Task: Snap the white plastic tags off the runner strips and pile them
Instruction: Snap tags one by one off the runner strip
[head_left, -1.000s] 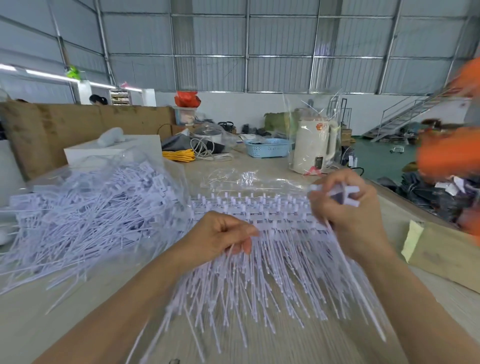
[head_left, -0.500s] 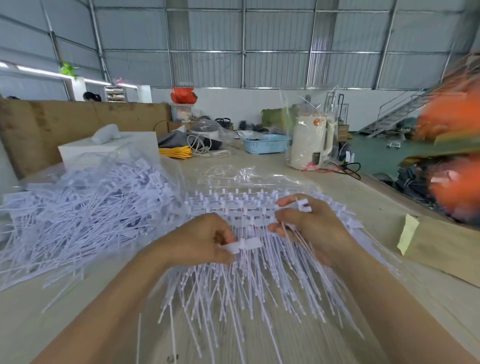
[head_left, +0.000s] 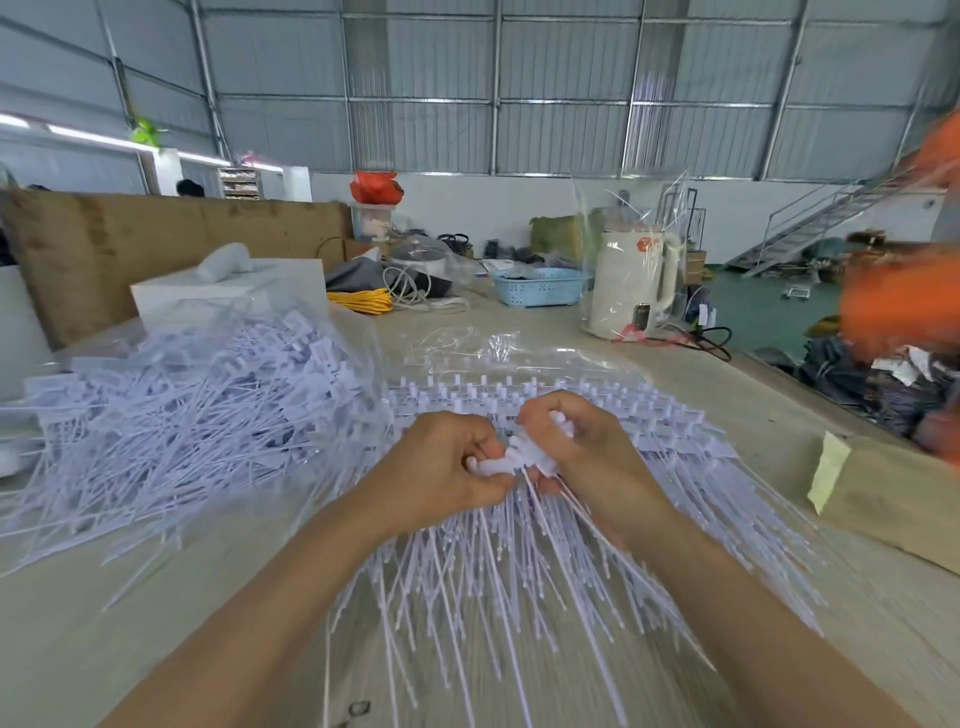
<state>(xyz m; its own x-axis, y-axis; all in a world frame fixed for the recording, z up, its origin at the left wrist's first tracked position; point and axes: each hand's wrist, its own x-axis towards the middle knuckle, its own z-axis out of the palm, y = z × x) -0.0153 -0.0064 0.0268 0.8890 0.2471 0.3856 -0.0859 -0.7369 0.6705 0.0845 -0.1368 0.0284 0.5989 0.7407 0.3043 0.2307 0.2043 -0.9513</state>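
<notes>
A pale table (head_left: 545, 322) is seen in a hall with grey corrugated walls (head_left: 561, 78), a metal stair (head_left: 810, 228) at the far right and a cardboard sheet (head_left: 171, 244) standing at the left. Runner strips (head_left: 649, 431) are spread over its middle and a pile (head_left: 171, 415) of loose tags is heaped at the left. A white tag (head_left: 511, 457) is pinched above the strips between the curled fingers of the left hand (head_left: 447, 467) and the right hand (head_left: 587, 452); a basket (head_left: 537, 286) and kettle (head_left: 631, 280) stand farther back.

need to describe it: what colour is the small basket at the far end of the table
Light blue, a perforated plastic basket; the head view shows it.
</notes>
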